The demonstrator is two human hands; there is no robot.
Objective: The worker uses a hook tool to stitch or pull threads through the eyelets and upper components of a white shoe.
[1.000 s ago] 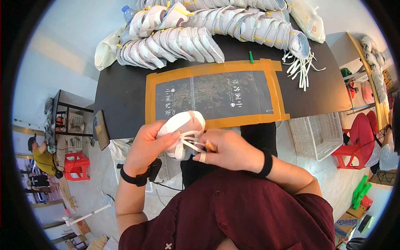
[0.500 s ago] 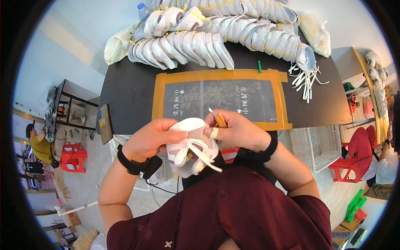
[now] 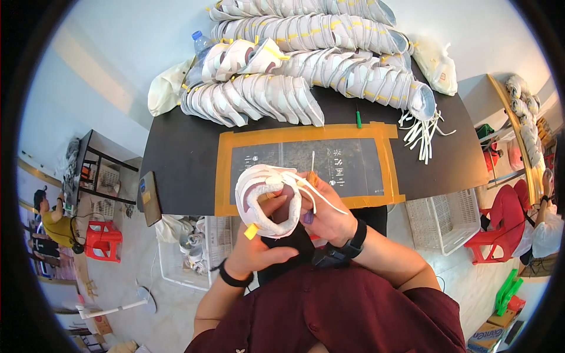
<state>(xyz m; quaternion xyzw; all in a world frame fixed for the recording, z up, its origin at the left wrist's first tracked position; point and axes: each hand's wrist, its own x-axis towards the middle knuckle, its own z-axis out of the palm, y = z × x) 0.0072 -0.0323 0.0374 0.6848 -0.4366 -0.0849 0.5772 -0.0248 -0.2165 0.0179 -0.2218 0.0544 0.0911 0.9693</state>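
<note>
Shoe upper (image 3: 251, 193) over the near edge of the worktop (image 3: 176, 165), with left hand (image 3: 252, 252) loosely open, fingers inside its opening, thumb spread outside, and right hand (image 3: 334, 219) curled around a slim tool (image 3: 312, 177).

A shoe workshop, judging by the nested uppers (image 3: 253, 99) on the table (image 3: 456, 162) (plus slatted crates (image 3: 428, 222))

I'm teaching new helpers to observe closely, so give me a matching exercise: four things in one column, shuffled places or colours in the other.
1. Shoe upper
2. Green-handled tool
3. Lattice crate at right
4. Wearer's shirt

A. Lying on the dark table
B. Maroon
C. In the wearer's hands
D. On the floor

Pairs: 1-C, 2-A, 3-D, 4-B
</note>
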